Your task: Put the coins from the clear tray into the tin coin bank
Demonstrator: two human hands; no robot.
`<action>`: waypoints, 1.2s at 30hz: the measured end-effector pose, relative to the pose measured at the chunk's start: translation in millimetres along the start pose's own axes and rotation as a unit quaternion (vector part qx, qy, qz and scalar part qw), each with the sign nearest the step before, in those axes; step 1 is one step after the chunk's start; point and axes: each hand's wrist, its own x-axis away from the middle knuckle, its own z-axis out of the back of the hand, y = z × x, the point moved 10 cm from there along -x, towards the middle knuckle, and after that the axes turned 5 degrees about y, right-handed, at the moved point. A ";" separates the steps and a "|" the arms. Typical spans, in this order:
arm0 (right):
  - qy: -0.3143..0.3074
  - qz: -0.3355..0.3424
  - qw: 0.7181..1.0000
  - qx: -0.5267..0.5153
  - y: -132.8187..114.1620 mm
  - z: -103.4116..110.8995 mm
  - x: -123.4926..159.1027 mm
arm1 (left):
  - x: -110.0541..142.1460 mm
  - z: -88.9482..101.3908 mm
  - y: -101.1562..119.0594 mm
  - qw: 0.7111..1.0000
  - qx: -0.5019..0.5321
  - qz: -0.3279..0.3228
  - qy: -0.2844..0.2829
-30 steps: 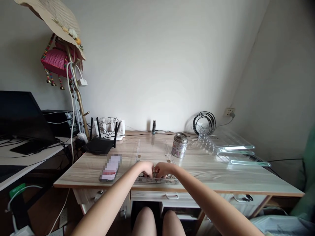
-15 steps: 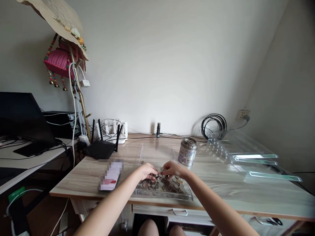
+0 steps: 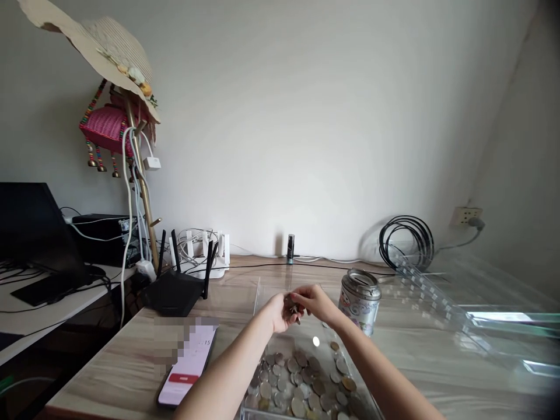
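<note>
Both hands meet above the far part of a clear plastic tray [image 3: 257,303]. My left hand [image 3: 283,313] is cupped, with several coins [image 3: 294,305] in its palm and fingers. Reaching over from the right, my right hand [image 3: 312,300] has its fingertips bent down onto those coins; whether it grips one is hidden. Below the hands, many loose coins [image 3: 301,379], silver and brassy, lie spread in the near part of the tray. Just right of my right hand stands a round patterned tin [image 3: 361,300] with a slot in its lid.
A phone [image 3: 188,367] lies left of the tray. Behind it sits a black router [image 3: 175,291] with upright antennas. Clear plastic panels [image 3: 437,303] and a black cable coil [image 3: 406,242] occupy the right side. A small dark bottle [image 3: 290,249] stands by the wall.
My hands have risen from the coin pile and come together farther back over the tray, the left now cupping coins. The view has shifted, so the tray and tin appear closer.
</note>
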 end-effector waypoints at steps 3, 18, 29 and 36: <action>0.010 0.035 0.999 -0.018 -4.4 -0.4 4.0 | -1.4 1.4 -0.1 0.999 -0.028 0.009 -0.019; 0.065 0.021 0.995 -0.074 2.2 6.5 14.9 | 13.4 -9.9 -11.3 0.992 -0.086 0.032 -0.087; 0.136 0.026 0.990 -0.022 5.8 26.0 16.8 | 23.0 -26.2 -4.6 0.977 -0.146 -0.041 -0.149; 0.108 -0.040 0.988 -0.101 17.0 15.3 15.4 | 37.0 -41.9 6.8 0.961 -0.174 -0.141 -0.161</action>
